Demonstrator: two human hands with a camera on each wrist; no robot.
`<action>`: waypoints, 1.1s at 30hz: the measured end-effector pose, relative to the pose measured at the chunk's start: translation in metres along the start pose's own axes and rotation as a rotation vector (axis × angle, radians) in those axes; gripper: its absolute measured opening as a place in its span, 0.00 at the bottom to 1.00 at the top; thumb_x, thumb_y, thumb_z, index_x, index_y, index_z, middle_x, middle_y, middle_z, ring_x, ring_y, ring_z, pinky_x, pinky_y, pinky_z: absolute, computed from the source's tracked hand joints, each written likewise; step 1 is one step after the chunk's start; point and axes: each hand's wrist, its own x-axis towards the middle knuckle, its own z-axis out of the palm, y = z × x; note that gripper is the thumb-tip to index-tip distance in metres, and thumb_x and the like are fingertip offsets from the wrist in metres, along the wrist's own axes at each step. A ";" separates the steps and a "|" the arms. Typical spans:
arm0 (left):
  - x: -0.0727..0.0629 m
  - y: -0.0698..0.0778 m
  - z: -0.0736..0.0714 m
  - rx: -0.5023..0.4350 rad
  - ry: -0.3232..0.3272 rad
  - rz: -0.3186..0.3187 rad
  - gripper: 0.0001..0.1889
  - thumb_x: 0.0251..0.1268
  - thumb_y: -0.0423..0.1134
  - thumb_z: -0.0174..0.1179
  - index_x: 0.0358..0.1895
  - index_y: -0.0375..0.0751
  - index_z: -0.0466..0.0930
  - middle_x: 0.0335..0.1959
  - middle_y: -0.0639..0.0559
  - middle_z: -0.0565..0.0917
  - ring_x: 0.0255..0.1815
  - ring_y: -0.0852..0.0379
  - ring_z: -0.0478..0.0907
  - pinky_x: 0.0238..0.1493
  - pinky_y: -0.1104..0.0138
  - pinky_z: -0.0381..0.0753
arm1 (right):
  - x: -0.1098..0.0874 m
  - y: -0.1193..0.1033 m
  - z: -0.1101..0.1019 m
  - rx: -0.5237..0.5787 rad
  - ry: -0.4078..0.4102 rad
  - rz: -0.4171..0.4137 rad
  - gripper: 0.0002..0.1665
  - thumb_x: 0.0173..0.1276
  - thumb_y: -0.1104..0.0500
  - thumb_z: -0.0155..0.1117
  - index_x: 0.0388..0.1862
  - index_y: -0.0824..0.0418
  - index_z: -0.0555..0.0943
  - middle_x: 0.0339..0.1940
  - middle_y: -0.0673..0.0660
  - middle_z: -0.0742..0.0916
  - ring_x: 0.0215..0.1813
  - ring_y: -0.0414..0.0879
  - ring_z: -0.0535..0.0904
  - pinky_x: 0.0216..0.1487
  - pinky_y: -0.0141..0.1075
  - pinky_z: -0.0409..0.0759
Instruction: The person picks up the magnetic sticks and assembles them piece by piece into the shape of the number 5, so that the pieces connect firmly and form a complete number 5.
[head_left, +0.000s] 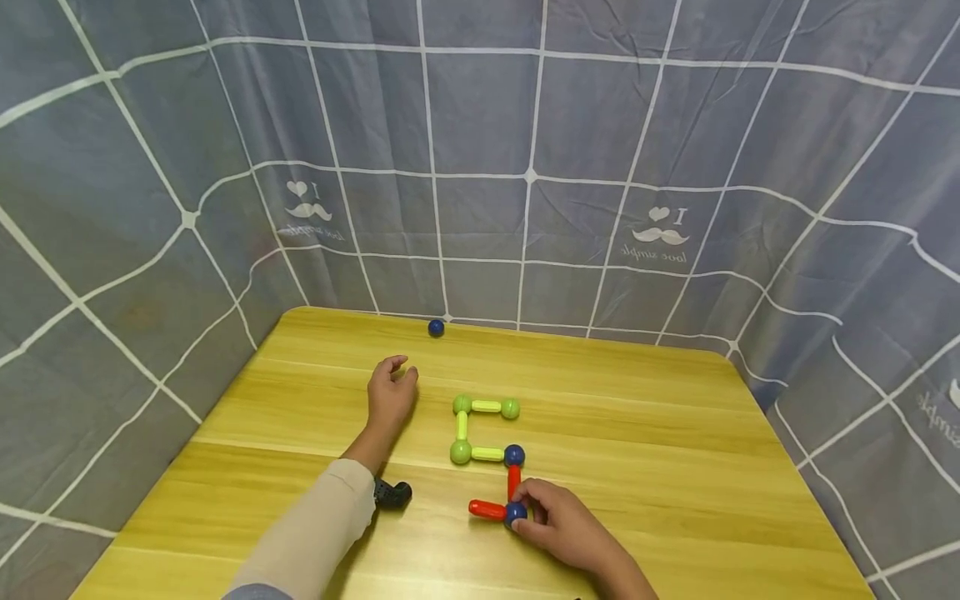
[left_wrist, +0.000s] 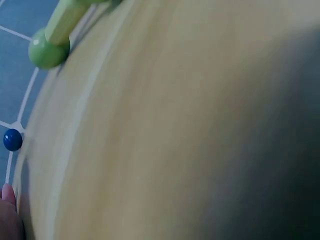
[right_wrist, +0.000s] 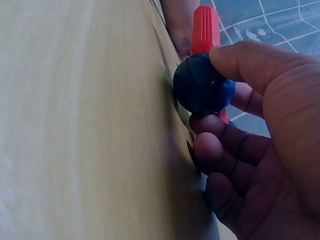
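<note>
My right hand pinches a dark blue ball between thumb and fingers. One red rod sticks out from that ball to the left. A second red rod runs from it up to another blue ball. That upper ball meets the end of a chain of light green rods and green balls, laid out in a squared C on the table. Left of the chain, my left hand holds nothing, its fingers loosely bent. A loose blue ball lies beyond it.
The wooden table is enclosed by a grey curtain with white grid lines at the back and sides. A black object shows beside my left sleeve.
</note>
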 end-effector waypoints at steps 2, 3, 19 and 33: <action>0.006 -0.001 0.000 0.023 0.006 0.007 0.19 0.69 0.38 0.58 0.59 0.31 0.75 0.61 0.40 0.72 0.55 0.43 0.70 0.54 0.51 0.74 | 0.001 0.000 0.000 0.005 -0.002 -0.001 0.07 0.68 0.52 0.68 0.42 0.46 0.78 0.27 0.44 0.77 0.27 0.34 0.69 0.26 0.29 0.70; 0.008 -0.003 0.001 0.043 0.015 0.019 0.20 0.68 0.37 0.59 0.59 0.30 0.75 0.61 0.39 0.72 0.53 0.42 0.70 0.54 0.51 0.73 | 0.001 0.000 0.000 0.008 -0.004 -0.001 0.07 0.69 0.52 0.68 0.42 0.46 0.78 0.27 0.44 0.77 0.26 0.34 0.69 0.26 0.29 0.70; 0.049 -0.001 0.011 0.348 -0.135 0.127 0.23 0.67 0.37 0.61 0.63 0.32 0.74 0.62 0.36 0.71 0.61 0.39 0.69 0.61 0.49 0.70 | 0.004 0.000 0.000 -0.003 -0.003 -0.001 0.07 0.69 0.51 0.68 0.42 0.45 0.79 0.26 0.44 0.76 0.26 0.34 0.69 0.25 0.28 0.69; 0.085 0.028 0.029 0.465 -0.291 0.102 0.27 0.69 0.37 0.56 0.69 0.33 0.67 0.67 0.33 0.66 0.68 0.35 0.62 0.65 0.47 0.66 | -0.001 0.000 0.001 0.044 -0.003 0.036 0.08 0.68 0.49 0.69 0.41 0.46 0.79 0.27 0.45 0.77 0.26 0.35 0.69 0.25 0.29 0.69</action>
